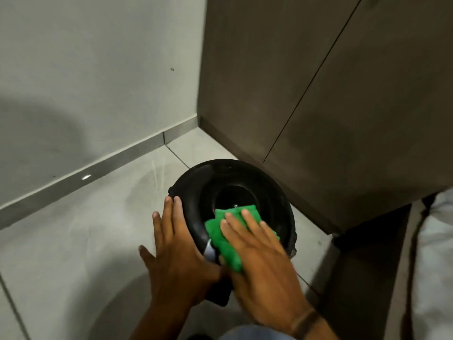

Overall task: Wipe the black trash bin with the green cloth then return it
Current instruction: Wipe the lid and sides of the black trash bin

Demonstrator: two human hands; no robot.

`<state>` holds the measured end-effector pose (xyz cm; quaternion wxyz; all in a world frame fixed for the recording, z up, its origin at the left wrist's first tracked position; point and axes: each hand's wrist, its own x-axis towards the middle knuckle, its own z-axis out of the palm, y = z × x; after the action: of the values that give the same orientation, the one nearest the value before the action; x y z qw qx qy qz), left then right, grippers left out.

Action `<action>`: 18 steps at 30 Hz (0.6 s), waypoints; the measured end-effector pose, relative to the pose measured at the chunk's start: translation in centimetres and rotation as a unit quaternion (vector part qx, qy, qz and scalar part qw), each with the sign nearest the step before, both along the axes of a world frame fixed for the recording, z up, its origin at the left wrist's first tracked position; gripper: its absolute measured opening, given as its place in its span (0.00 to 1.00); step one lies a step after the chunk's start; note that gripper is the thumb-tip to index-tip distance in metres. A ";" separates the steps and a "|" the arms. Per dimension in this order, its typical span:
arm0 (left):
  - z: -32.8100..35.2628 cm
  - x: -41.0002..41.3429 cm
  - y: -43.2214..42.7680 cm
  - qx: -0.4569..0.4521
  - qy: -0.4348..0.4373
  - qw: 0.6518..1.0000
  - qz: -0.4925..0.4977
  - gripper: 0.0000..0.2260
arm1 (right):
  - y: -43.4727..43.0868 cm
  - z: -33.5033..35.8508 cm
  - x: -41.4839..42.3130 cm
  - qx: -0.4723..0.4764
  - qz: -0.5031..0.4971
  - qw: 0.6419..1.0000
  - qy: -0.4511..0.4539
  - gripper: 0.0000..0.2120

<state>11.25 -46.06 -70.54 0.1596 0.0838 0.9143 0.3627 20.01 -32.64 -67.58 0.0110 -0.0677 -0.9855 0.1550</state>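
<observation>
The black trash bin (196, 182) stands on the grey tiled floor in the corner beside a brown cabinet, seen from above with its round domed lid and dark central opening. My left hand (175, 251) lies flat against the bin's left side, fingers spread, steadying it. My right hand (259, 261) presses the green cloth (220, 231) flat onto the near part of the lid, fingers extended over the cloth. A small white label shows on the bin between my hands. The bin's lower body is hidden by my hands.
A brown cabinet (318, 94) rises right behind and to the right of the bin. A pale wall (85, 82) with a grey skirting strip runs on the left. Tiled floor (73, 229) stretches to the left. A white object (438, 266) sits at the far right edge.
</observation>
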 end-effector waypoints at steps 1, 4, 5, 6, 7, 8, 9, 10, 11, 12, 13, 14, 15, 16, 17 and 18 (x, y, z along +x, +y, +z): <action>0.2 0.0 0.0 0.001 -0.012 1.000 -0.007 0.76 | 1.3 0.6 0.2 -0.001 -0.026 1.000 -0.007 0.31; 0.5 0.0 -0.1 0.000 -0.029 0.999 -0.015 0.81 | 2.9 1.5 -4.1 0.006 -0.078 0.997 -0.028 0.28; 0.4 0.0 -0.1 0.002 -0.028 0.999 -0.016 0.80 | 2.2 1.5 -4.3 -0.001 -0.066 0.997 -0.036 0.29; 0.3 0.0 -0.1 0.008 -0.026 1.000 -0.016 0.79 | 1.5 1.3 -3.6 -0.006 -0.046 0.998 -0.037 0.29; 0.1 0.0 -0.1 0.012 -0.024 1.000 -0.014 0.78 | 1.0 1.1 -2.1 -0.015 -0.023 0.999 -0.032 0.31; 0.2 0.0 0.0 0.013 -0.025 1.000 -0.012 0.77 | 1.1 1.0 -0.1 -0.026 -0.014 0.999 -0.021 0.31; 0.3 0.1 0.1 0.014 -0.028 0.999 -0.012 0.78 | 1.9 1.2 1.1 -0.018 -0.021 0.999 -0.017 0.31; 0.4 0.2 0.1 0.014 -0.029 0.999 -0.015 0.79 | 2.9 1.5 0.7 -0.011 -0.044 0.999 -0.018 0.30; 0.5 0.2 0.2 0.014 -0.031 0.999 -0.017 0.80 | 3.6 2.0 -1.1 -0.013 -0.077 0.997 -0.023 0.29; 0.5 0.2 0.2 0.013 -0.033 0.999 -0.020 0.81 | 3.5 2.3 -3.8 -0.006 -0.088 0.996 -0.016 0.28; 0.4 0.2 0.1 0.012 -0.030 0.999 -0.023 0.80 | 2.6 2.6 -6.2 -0.003 -0.078 0.997 -0.021 0.28; 0.3 0.2 0.2 0.012 -0.026 0.999 -0.023 0.79 | 1.1 2.3 -7.4 -0.007 -0.053 0.998 -0.021 0.29; 0.3 0.2 0.2 0.012 -0.021 1.000 -0.019 0.76 | -0.4 1.8 -7.0 -0.018 -0.024 0.999 -0.024 0.29; 0.3 0.1 0.3 0.017 -0.013 1.000 -0.012 0.70 | -1.2 1.5 -5.3 -0.021 0.005 0.999 -0.030 0.29; 0.3 0.2 0.4 0.020 -0.007 1.000 0.000 0.66 | -1.4 1.3 -2.5 -0.018 0.022 0.999 -0.023 0.29; 0.4 0.2 0.4 0.019 -0.008 1.000 0.005 0.67 | -0.8 1.6 0.4 -0.021 0.020 0.999 -0.016 0.30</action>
<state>11.49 -45.64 -70.17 0.1629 0.0790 0.9066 0.3813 20.38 -33.46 -65.96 -0.0095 -0.0511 -0.9833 0.1746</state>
